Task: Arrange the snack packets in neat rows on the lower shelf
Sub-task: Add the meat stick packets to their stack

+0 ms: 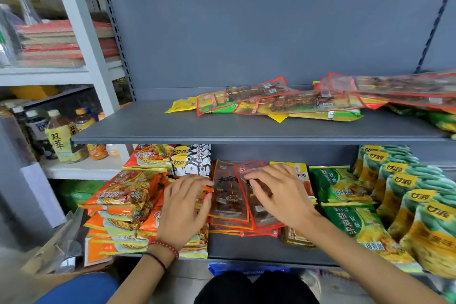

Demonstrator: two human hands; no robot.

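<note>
Our right hand lies flat with fingers spread on the red-edged clear snack packet at the top of a small stack on the lower shelf; the grip is loose, pressing rather than clenched, and we cannot tell whether the thumb hooks under the packet's edge. Our left hand, a red bead bracelet at the wrist, rests open with its fingertips touching the left edge of the neighbouring orange-edged snack packet, its palm over the orange noodle packs piled just beside. More flat packets fan out beneath these two, slightly askew.

Behind the stack stand a black-and-white bag and a yellow packet. To the right come green noodle packs in a row running front to back, then overlapping teal-and-yellow bags near the shelf's right end.

The shelf is dark grey metal with a grey back panel. The upper shelf carries a loose heap of long red-edged packets over yellow and green bags, toward its right half.

On the left, a pale shelving unit holds drink bottles and, higher up, stacked red and tan goods.
</note>
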